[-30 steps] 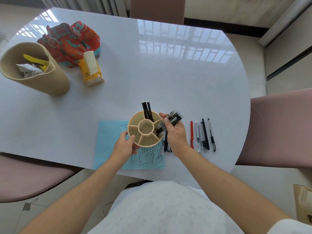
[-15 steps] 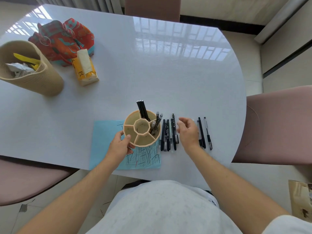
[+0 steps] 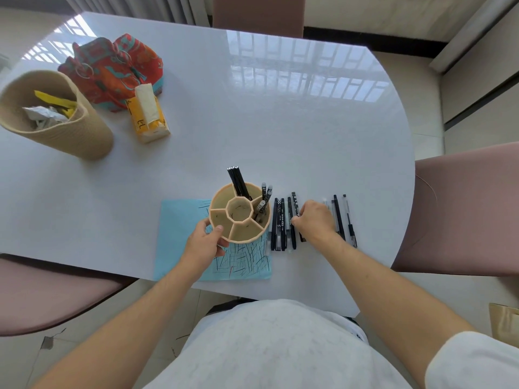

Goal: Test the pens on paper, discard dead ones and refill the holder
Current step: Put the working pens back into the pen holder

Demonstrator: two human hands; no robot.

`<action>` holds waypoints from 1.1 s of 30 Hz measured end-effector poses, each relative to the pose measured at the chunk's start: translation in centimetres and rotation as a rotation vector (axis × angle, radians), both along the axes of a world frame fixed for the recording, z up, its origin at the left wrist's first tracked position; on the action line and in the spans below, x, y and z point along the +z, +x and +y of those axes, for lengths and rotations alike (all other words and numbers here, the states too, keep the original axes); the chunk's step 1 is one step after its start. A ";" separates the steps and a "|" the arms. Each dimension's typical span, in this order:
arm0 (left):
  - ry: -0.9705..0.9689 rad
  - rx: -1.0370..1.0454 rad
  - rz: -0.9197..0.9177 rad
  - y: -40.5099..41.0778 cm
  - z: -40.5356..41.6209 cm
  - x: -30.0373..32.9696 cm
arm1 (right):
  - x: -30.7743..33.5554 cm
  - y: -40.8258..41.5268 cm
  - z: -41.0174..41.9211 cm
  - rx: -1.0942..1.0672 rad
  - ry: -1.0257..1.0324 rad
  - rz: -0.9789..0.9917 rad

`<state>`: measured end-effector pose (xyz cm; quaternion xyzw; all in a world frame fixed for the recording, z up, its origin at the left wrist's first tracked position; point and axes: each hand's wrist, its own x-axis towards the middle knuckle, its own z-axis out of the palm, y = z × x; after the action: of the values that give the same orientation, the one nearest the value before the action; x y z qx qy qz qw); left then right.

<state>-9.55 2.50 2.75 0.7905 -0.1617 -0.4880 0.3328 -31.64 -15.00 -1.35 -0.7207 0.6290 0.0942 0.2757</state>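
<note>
Tan plastic pen holder (image 3: 240,213), divided into compartments, standing on scribbled blue paper (image 3: 193,248) near table's front edge. Two compartments loaded: black pens (image 3: 238,181) at back, patterned pens (image 3: 263,202) at right. Left hand (image 3: 206,242) grips holder's near rim, steadying. Right hand (image 3: 314,220) down on loose pens (image 3: 282,226) lying just right of holder, fingers curled at one barrel; whether pinched, cannot tell. Refill step, by the look. Next: lift one pen clear of its neighbours, drop into an open compartment.
</note>
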 end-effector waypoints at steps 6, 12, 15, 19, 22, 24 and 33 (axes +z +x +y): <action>0.025 -0.005 -0.018 0.2 0.2 0.3 | 1.9 -0.5 0.7 -0.335 0.080 -0.483; 0.027 0.019 -0.029 1.0 0.2 0.2 | 5.1 1.2 2.0 -0.525 0.258 -1.134; 0.022 0.013 -0.031 1.2 0.0 0.1 | 5.4 2.6 2.1 -0.391 0.210 -1.114; 0.015 0.008 -0.019 1.1 -0.1 -0.1 | 4.6 3.3 2.1 -0.049 0.063 -0.832; 0.015 0.004 -0.023 1.1 -0.1 -0.1 | 4.6 2.7 1.6 0.029 0.093 -0.779; 0.009 0.002 -0.019 1.1 -0.1 -0.2 | 4.5 1.7 0.9 -0.032 0.098 -0.785; -0.004 0.023 0.013 1.5 0.2 -1.2 | 0.5 -1.0 2.7 -0.024 0.056 -0.326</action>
<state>-8.07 2.65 1.55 0.7884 -0.1512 -0.4891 0.3410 -32.63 -12.35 -0.90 -0.7109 0.5817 -0.0096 0.3951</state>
